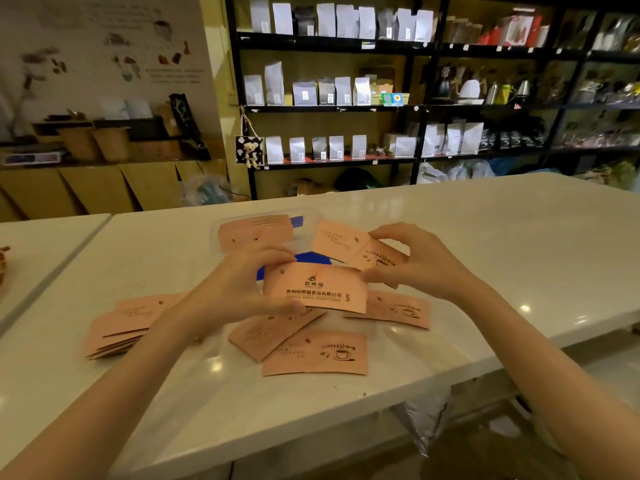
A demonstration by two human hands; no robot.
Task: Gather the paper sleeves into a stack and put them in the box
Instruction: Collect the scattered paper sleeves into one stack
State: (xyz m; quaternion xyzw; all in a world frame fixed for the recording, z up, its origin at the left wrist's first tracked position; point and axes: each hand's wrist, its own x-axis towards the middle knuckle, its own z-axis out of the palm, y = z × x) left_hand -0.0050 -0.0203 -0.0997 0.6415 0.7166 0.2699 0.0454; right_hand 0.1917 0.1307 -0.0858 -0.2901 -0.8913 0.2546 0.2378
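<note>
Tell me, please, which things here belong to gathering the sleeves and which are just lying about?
Part of the job:
- sleeves held by left hand and right hand
- loose sleeves on the counter
- side stack
- clear box, some sleeves inside

Just lying about:
- shelf bags
- plush toy
- kettles

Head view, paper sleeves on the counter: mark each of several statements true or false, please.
1. Both hands hold one paper sleeve between them. True: the left hand and right hand grip the printed sleeve.
2. The clear plastic box is empty. False: sleeves already lie inside it.
3. A fanned pile of sleeves lies by the left forearm. True.
4. The sleeves are green. False: they are pinkish-tan.
5. Every sleeve is stacked. False: loose ones, like the coffee-cup sleeve, lie scattered.
</note>
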